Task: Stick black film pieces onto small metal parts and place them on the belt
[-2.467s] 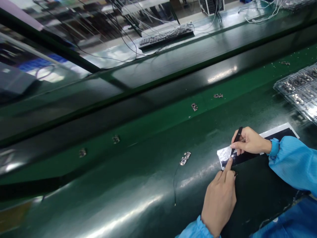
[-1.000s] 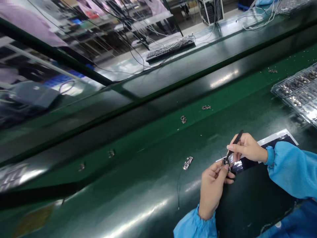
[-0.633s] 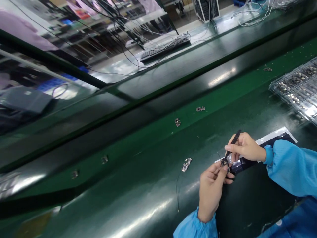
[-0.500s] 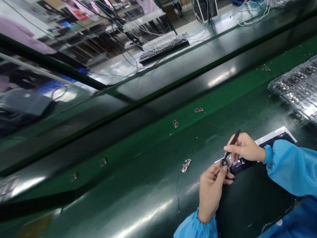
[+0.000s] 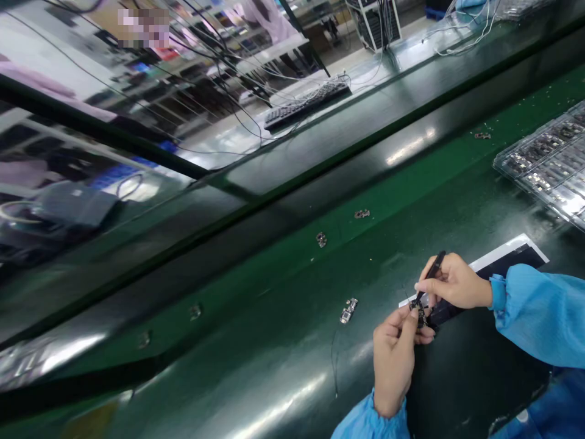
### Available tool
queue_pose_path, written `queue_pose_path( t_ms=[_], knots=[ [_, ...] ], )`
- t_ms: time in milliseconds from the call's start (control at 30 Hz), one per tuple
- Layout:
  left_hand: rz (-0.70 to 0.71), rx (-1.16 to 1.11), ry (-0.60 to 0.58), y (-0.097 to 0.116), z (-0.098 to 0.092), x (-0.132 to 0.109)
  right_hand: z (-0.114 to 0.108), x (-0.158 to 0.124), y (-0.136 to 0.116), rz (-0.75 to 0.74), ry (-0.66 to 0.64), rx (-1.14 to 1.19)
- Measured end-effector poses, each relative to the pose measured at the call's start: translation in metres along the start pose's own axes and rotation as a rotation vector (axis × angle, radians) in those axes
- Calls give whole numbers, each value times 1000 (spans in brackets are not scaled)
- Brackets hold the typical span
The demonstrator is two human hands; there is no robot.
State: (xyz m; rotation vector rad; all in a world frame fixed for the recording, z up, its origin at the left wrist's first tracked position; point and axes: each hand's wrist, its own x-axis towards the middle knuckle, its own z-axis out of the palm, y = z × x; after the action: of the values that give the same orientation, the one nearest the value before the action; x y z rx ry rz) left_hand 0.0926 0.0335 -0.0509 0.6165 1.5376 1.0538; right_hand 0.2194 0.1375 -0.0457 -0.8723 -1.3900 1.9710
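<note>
The left hand (image 5: 393,360) clamps a small circuit board (image 5: 420,315) in its fingertips, over a black-and-white sheet (image 5: 507,259). The right hand (image 5: 454,281) pinches black tweezers (image 5: 432,271), their tips at the board. Six loose boards lie on the green mat (image 5: 283,286), the nearest (image 5: 348,311) just left of the hands beside a thin black wire (image 5: 334,366). Open mat separates them from a clear plastic tray (image 5: 542,164) at far right.

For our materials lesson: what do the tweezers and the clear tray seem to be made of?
The tweezers look matte black, perhaps coated metal or plastic; too small to tell. The tray looks like thin moulded clear plastic: see-through, with bright glare.
</note>
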Motion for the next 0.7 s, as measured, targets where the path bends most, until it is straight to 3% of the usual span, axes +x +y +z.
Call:
queue_pose_path(
  t_ms=[133,233,300,400,500,600,700],
  knots=[
    [-9,-15,14,-2,2,-2,-4,2,-4,-120,161,-14],
    [-19,-38,20,2,0,-7,-12,7,-1,-81,243,-2],
    [-15,-43,50,10,-11,-7,-15,10,4,-54,253,-13],
    [46,8,229,33,-50,9,-15,11,11,-44,231,-43],
    [110,107,493,67,-108,47,-13,11,17,-50,208,-59],
    [126,192,663,98,-161,89,-11,11,20,-54,189,-67],
    [76,327,782,111,-186,120,-9,13,21,-58,181,-76]
  ],
)
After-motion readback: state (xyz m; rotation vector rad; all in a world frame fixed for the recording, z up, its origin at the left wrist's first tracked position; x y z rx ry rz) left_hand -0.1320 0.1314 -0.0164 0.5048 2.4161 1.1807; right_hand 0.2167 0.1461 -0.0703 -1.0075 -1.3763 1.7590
